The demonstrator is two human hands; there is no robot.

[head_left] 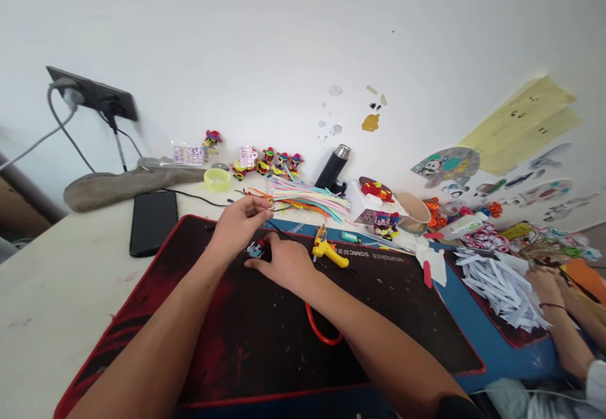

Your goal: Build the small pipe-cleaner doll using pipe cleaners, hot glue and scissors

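Observation:
My left hand [241, 222] is raised above the far left part of the dark mat. Its thumb and fingers are pinched together, and whatever is between the tips is too small to make out. Just right of it, my right hand [290, 260] curls around a small blue, white and red figure [256, 249], holding it close to the mat. The figure's far side is partly hidden by my fingers. A yellow glue gun [330, 248] lies beyond my right wrist. A red loop-shaped handle [324, 338] shows from under my right forearm.
Pastel pipe cleaners [310, 197] lie behind my hands, with several small figures [269, 160] along the wall. A black phone [153, 223] is at left, a dark flask [332, 168] behind. At right, another person's hands [552, 293] are beside white paper strips [502, 286].

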